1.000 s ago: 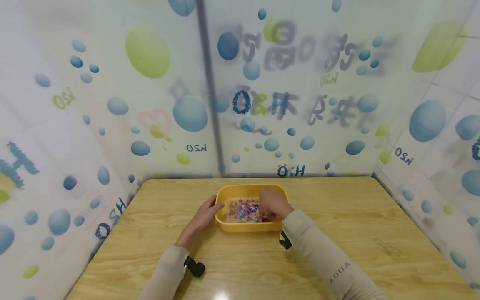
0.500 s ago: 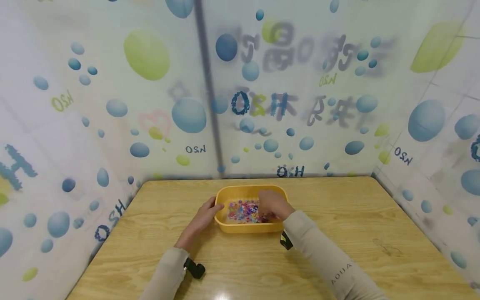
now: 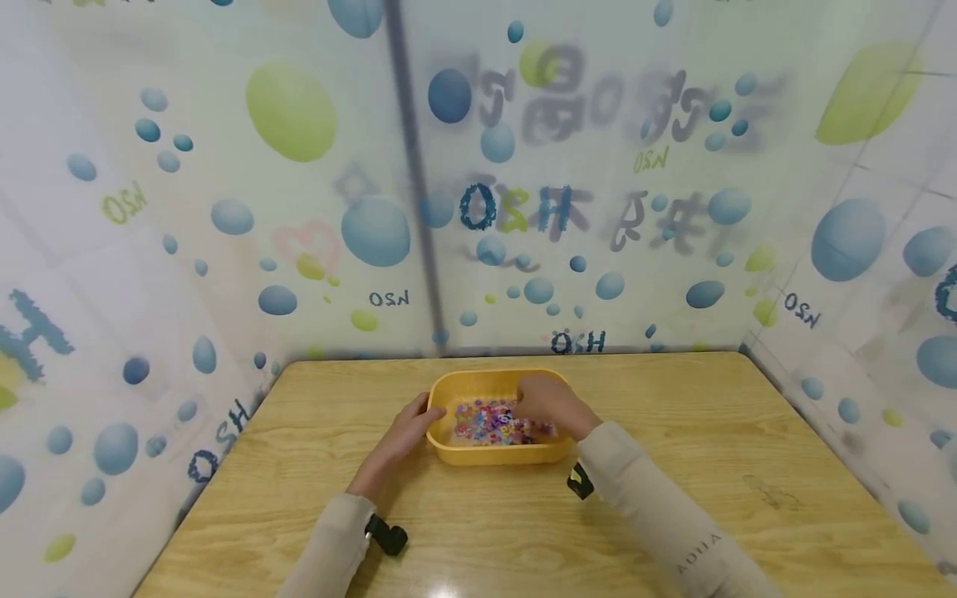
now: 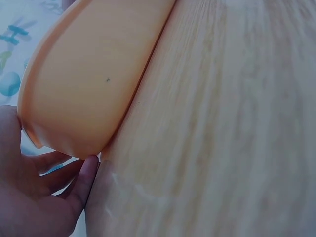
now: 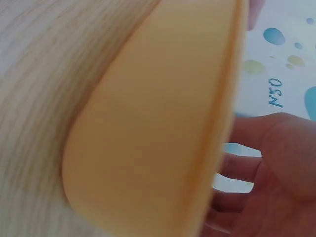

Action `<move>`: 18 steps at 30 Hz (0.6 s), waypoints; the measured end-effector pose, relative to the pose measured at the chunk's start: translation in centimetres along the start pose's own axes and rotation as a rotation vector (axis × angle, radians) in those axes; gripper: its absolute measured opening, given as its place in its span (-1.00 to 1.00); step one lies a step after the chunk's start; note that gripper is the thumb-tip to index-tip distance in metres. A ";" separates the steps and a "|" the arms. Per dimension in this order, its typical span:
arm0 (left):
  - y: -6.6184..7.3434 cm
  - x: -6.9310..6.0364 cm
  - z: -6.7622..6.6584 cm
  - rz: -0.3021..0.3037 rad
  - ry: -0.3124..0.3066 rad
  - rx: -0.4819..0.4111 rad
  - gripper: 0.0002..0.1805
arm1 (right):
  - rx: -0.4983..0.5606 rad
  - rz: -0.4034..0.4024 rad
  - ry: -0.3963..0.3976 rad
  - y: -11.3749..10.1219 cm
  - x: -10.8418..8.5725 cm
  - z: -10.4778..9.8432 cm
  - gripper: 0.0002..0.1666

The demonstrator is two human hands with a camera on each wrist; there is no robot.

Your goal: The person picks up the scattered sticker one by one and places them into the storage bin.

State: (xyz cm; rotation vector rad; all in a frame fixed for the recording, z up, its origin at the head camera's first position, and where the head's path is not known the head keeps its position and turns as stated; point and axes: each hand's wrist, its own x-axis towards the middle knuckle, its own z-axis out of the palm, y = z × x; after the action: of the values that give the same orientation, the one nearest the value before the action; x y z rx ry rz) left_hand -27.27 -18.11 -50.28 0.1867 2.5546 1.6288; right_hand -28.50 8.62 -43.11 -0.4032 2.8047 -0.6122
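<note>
A yellow plastic basin (image 3: 493, 454) stands on the table with a layer of small multicoloured beads (image 3: 486, 422) on its bottom. My left hand (image 3: 404, 428) grips the basin's left end, thumb over the rim and fingers against the outer wall. In the left wrist view, that hand (image 4: 39, 192) touches the basin's end low down. My right hand (image 3: 552, 404) reaches over the right side, bent down above the beads. In the right wrist view, the right hand's (image 5: 276, 173) fingers are spaced apart and pass behind the basin wall (image 5: 148, 128); their tips are hidden.
The wooden table (image 3: 673, 448) extends around the basin. Behind it and at both sides stand pale walls (image 3: 635, 316) printed with blue and green dots. A dark wrist camera (image 3: 387, 535) hangs at my left sleeve, another wrist camera (image 3: 580, 482) at the right.
My right hand has shifted slightly to the right, so more of the beads beneath it show. The left hand stays on the basin's end, and the basin has hardly moved.
</note>
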 end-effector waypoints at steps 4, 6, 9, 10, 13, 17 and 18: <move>0.0 -0.1 0.0 -0.009 0.003 -0.007 -0.32 | -0.063 -0.047 0.044 0.2 -0.3 -1.2 -0.80; 0.0 -0.1 -0.1 -0.008 0.002 -0.010 -0.32 | -0.071 -0.048 0.059 0.4 -0.4 -1.8 -0.81; 0.1 -0.2 -0.1 -0.007 -0.004 -0.011 -0.32 | -0.082 -0.064 0.069 0.9 -0.4 -2.9 -0.81; 0.2 -0.2 -0.1 -0.007 -0.009 -0.009 -0.32 | -0.087 -0.073 0.077 1.2 -0.5 -3.3 -0.80; 0.2 -0.2 -0.3 -0.019 -0.034 -0.011 -0.31 | -0.090 -0.101 0.099 2.1 -0.8 -4.7 -0.76; 0.3 0.0 -1.2 -0.040 -0.057 -0.094 -0.27 | -0.099 -0.124 0.171 4.1 -1.5 -7.2 -0.73; 0.5 0.0 -1.5 -0.039 -0.054 -0.100 -0.26 | -0.100 -0.125 0.193 4.8 -1.7 -7.9 -0.73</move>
State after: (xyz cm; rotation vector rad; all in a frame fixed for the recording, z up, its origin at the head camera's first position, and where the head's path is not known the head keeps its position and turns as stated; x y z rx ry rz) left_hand -27.50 -19.28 -49.20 0.1694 2.4146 1.7084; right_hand -30.20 16.26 -37.95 -0.5709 3.0216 -0.5651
